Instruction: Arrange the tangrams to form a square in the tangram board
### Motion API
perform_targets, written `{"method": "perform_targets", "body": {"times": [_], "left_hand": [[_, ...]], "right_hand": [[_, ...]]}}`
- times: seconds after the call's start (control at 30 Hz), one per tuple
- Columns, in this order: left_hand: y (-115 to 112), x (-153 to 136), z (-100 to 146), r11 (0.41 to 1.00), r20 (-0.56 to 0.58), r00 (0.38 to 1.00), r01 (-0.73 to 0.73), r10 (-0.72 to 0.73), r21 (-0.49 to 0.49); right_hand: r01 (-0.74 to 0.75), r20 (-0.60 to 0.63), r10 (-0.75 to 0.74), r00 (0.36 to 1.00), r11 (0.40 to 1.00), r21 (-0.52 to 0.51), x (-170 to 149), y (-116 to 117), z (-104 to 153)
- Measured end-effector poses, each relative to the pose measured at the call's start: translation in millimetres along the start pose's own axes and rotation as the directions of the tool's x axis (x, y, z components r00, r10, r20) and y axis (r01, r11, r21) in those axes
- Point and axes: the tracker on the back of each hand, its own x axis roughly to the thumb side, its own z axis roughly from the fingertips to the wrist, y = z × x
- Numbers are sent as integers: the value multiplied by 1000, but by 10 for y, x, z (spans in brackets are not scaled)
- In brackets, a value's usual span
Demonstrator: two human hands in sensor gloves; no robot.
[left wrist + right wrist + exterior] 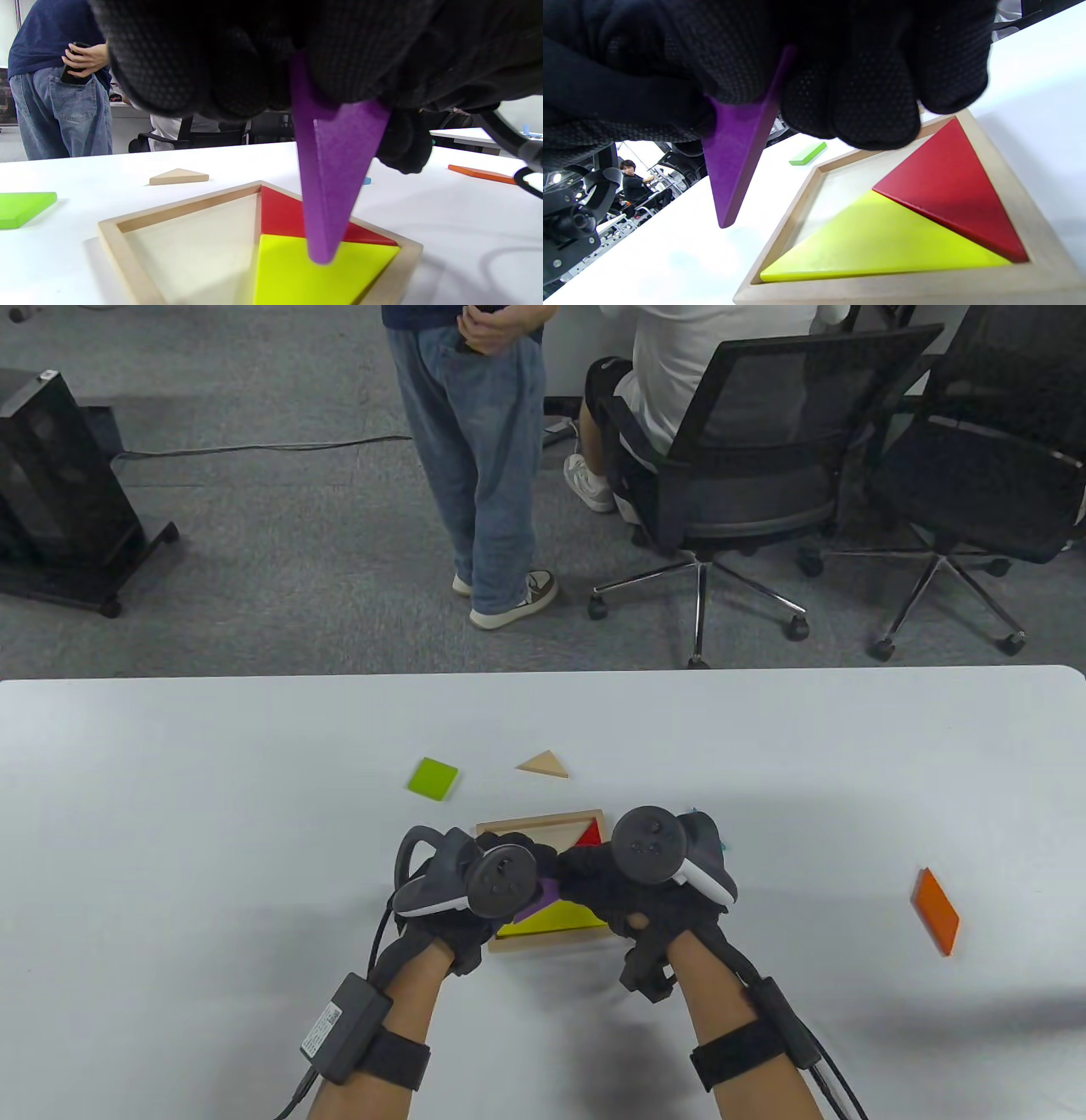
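Both hands were over the tangram board, gripping one purple triangle between them. Left hand had its fingers curled over the piece's upper part; right hand pinched it from the other side, fingers wrapped round the top edge.

Purple triangle was held on edge above the board, clear of it, long axis near vertical, sharp tip pointing down. In the left wrist view the tip hung over the seam between the red triangle and the yellow triangle.

Red and yellow triangles lay flat in the board, long edges touching, filling about half the frame. The other half was bare wood.

Loose on the white surface: green square and plain wood triangle beyond the board, well apart from it; orange parallelogram far off on the right. A blue piece showed just behind the right hand, shape unclear.
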Motion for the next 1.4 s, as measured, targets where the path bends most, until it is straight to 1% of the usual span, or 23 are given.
{"method": "perform_targets", "body": {"times": [0.2,0.27,0.37,0.47,0.57,0.73,0.9,1.17,1.4], "left_hand": [[-23,-88,-43,997,-21,997,-79,79,-1],[-14,-129,-60,997,-40,996,-79,78,-7],[-3,-226,-98,996,-77,994,-83,81,-15],[-7,-341,-154,994,-125,987,-107,102,-34],[-27,-412,-230,993,-159,984,-96,85,-61],[-118,-519,-422,987,-232,969,-111,82,-116],[-252,-643,-546,975,-307,947,-149,92,-167],[-406,-828,-612,957,-393,912,-207,114,-202],[-509,-901,-651,949,-403,905,-235,134,-212]], "right_hand": [[2,-30,-3,1000,1000,-21,-31,1,-2],[-42,-39,40,998,997,-60,-34,-25,13],[-89,-56,84,995,992,-88,-57,-64,32],[-76,-69,69,995,992,-98,-108,-84,37],[-69,-82,61,995,992,-105,-145,-98,38],[-62,-90,53,995,993,-104,-188,-117,32],[-54,-98,45,994,994,-96,-226,-117,27],[-49,-118,38,992,995,-89,-307,-111,18],[-43,-132,32,991,996,-80,-379,-91,2]]}}
